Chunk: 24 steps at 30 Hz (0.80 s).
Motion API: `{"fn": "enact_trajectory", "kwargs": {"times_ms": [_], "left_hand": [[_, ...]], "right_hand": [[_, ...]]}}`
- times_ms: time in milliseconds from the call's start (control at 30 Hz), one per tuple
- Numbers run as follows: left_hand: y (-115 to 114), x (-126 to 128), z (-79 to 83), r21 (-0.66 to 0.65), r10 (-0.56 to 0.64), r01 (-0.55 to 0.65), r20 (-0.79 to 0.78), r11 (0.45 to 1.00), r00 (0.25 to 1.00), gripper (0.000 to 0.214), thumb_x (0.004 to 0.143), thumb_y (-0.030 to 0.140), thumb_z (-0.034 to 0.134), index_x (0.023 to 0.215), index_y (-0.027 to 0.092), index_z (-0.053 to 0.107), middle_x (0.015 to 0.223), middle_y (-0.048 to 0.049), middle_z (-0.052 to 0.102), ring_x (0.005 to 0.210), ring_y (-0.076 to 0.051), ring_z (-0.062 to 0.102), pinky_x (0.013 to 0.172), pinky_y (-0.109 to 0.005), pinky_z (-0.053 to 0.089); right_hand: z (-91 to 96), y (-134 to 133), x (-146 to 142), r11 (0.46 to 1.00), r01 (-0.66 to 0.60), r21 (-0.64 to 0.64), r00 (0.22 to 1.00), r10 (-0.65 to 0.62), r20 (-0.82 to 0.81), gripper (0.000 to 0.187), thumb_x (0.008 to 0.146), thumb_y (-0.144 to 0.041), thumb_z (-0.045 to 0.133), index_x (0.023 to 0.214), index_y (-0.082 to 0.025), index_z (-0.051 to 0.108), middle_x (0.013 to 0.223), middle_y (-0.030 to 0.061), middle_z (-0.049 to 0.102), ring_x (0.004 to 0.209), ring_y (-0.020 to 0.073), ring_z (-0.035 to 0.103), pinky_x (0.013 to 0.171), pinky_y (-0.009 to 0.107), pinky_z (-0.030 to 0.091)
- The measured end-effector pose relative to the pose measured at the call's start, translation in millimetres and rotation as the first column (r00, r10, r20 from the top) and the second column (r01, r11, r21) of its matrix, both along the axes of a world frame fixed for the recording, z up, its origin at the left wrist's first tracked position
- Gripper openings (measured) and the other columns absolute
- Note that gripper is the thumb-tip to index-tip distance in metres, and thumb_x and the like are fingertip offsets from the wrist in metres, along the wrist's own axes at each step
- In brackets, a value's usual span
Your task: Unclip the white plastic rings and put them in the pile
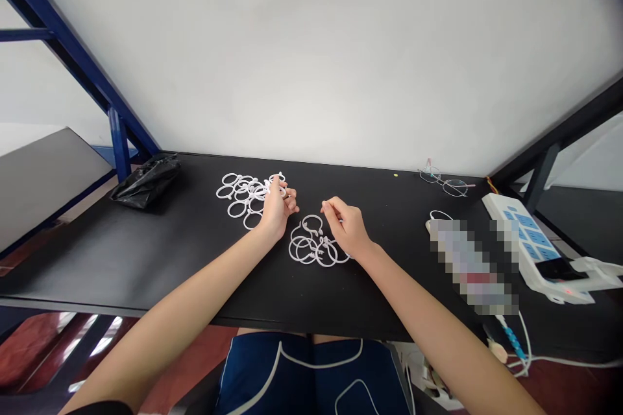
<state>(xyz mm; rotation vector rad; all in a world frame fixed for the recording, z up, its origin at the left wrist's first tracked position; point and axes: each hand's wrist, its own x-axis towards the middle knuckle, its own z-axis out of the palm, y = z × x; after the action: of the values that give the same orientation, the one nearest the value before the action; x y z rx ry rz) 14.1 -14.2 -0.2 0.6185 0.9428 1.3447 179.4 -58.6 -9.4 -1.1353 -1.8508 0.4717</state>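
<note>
My left hand [277, 211] is closed at the right side of a spread of white plastic rings [237, 209]; a white ring [278, 177] shows at its thumb and fingertips, partly covered by them. The rings in this left group look like closed loops with small tabs. To the right, my right hand [346, 225] has thumb and forefinger pinched together, and whatever is between them is too small to make out. Just below and left of it lies a second cluster of white rings [305, 251], several with open gaps and small clasp ends. My right hand hides part of that cluster's edge.
On the black table [209, 272], a crumpled black plastic bag [148, 181] lies at the far left. Eyeglasses [442, 183] rest at the back right. A blurred-out phone-like object [472, 266] and a white power strip [530, 240] with cables occupy the right side. A pale wall rises behind.
</note>
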Motion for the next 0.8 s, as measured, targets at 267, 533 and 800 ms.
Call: {"fn": "enact_trajectory", "kwargs": {"times_ms": [267,533,800], "left_hand": [[3.5,-0.2,-5.0,-0.069,0.103,-0.096,0.097,0.993,0.99,0.019,0.083,0.022,0.061,0.077,0.018,0.043,0.066,0.0068,0.051,0.043,-0.003,0.038,0.049,-0.019,0.041],[1.4,-3.4,0.4,-0.177,0.182,-0.147,0.204,0.973,0.962,0.018,0.094,0.033,0.039,0.084,0.019,0.044,0.066,0.0003,0.058,0.044,-0.007,0.044,0.05,-0.021,0.042],[-6.4,-0.6,2.3,-0.15,0.081,-0.037,0.301,0.988,0.95,0.026,0.09,0.042,0.046,0.079,0.019,0.039,0.059,0.0056,0.046,0.037,-0.003,0.027,0.047,-0.02,0.038]], "right_hand": [[-0.5,0.0,-0.6,1.0,-0.018,-0.001,0.999,0.018,0.029,0.033,0.099,-0.038,0.041,0.072,-0.021,0.047,0.053,-0.0064,0.035,0.046,0.0099,0.035,0.052,0.025,0.032],[0.5,-0.7,-0.1,1.0,-0.021,-0.004,0.999,0.021,0.039,0.031,0.099,-0.035,0.043,0.071,-0.021,0.047,0.054,-0.0059,0.037,0.046,0.0099,0.037,0.052,0.025,0.032],[-3.4,2.9,-0.7,1.0,0.011,-0.027,0.996,-0.009,0.083,0.01,0.091,-0.027,0.058,0.083,-0.021,0.056,0.074,0.0008,0.062,0.067,0.0148,0.058,0.061,0.025,0.045]]}}
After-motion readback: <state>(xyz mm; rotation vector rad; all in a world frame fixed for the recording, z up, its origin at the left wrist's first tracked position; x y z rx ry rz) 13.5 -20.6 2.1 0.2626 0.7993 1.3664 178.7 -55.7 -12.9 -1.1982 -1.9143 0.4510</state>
